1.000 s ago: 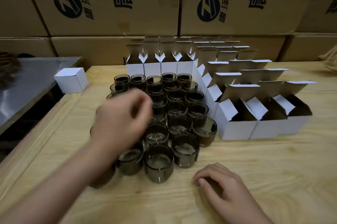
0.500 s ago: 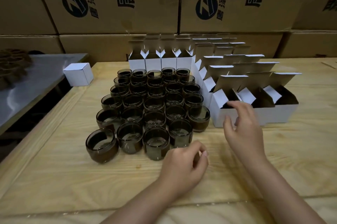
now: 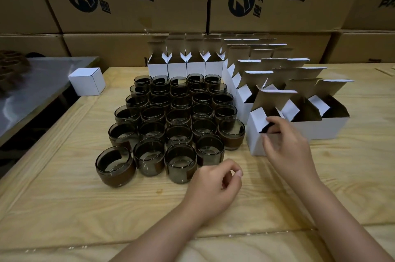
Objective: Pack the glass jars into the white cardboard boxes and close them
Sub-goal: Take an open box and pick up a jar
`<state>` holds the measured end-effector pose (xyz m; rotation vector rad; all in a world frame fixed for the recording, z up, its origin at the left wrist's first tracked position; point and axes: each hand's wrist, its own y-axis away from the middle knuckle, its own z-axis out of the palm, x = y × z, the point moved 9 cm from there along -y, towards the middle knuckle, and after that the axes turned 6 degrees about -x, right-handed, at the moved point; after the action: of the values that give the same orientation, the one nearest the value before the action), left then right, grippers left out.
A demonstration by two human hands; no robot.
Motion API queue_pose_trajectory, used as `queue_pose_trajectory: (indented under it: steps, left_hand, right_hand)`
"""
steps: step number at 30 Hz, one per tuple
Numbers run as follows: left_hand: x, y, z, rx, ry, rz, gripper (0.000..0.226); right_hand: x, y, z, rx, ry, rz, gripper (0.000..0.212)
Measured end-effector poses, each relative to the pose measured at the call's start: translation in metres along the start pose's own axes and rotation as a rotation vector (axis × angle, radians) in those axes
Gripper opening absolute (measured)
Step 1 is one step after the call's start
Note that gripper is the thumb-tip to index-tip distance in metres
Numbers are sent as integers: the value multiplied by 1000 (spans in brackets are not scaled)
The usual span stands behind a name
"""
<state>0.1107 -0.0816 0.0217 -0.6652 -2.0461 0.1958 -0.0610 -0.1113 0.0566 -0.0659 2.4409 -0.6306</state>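
Round smoky glass jars (image 3: pixel 171 120), mouths up, cluster mid pale-wood desk (image 3: pixel 64 197). At 3 o'clock, open white cardboard boxes (image 3: pixel 320 129), flaps up. Right hand (image 3: pixel 286 144) pinches nearest box (image 3: pixel 255 133), tilted; left hand (image 3: pixel 213 189) loosely curled, empty.

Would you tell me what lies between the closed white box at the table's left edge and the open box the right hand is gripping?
In the head view, the block of glass jars fills that stretch.

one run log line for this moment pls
right hand: gripping nearest open white box | left hand: empty, curled by front jars | packed: one closed box
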Motion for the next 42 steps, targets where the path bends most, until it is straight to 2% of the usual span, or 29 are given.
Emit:
queue_pose_trajectory:
  steps: [3,8,10,15,18,20,22,24,26,28,30,33,38,42]
  left_hand:
    - [4,1,-2,23,-9,47,21]
    - [27,9,-7,104,-70,255,21]
    - [31,12,-10,153,-86,308,28]
    - [31,14,-11,162,-87,322,36]
    - [30,13,-10,163,-104,320,46]
    - [30,12,-9,165,-128,318,42]
    - [29,11,-4,150,-167,314,39]
    - [28,10,1,126,-196,317,38]
    - [28,10,3,110,-172,333,36]
    - [28,10,2,100,-102,340,35]
    - [27,10,-2,112,-36,331,32]
    - [20,10,-10,147,61,240,13]
    - [8,8,-2,50,78,90,4]
    - [10,5,5,-16,60,82,43]
  right_hand:
    - [-11,25,-7,24,-37,-25,38]
    - [-42,63,-13,77,-76,-104,42]
    - [-51,74,-12,77,-89,-121,43]
    - [-65,89,-11,66,-187,-125,39]
    - [-70,91,-33,221,-193,-231,19]
    - [-61,86,-44,306,-196,-256,21]
    - [-47,74,-42,260,-228,-195,24]
    - [-36,64,-29,142,-284,-111,26]
    - [-33,60,-18,66,-377,-96,29]
    - [-34,59,-18,67,-442,-112,36]
    - [-31,57,-23,106,-419,-122,35]
    - [-14,54,-29,132,-443,-57,44]
    - [-4,50,-25,-64,-268,-41,57]
    - [-3,45,-22,-230,-165,-14,77]
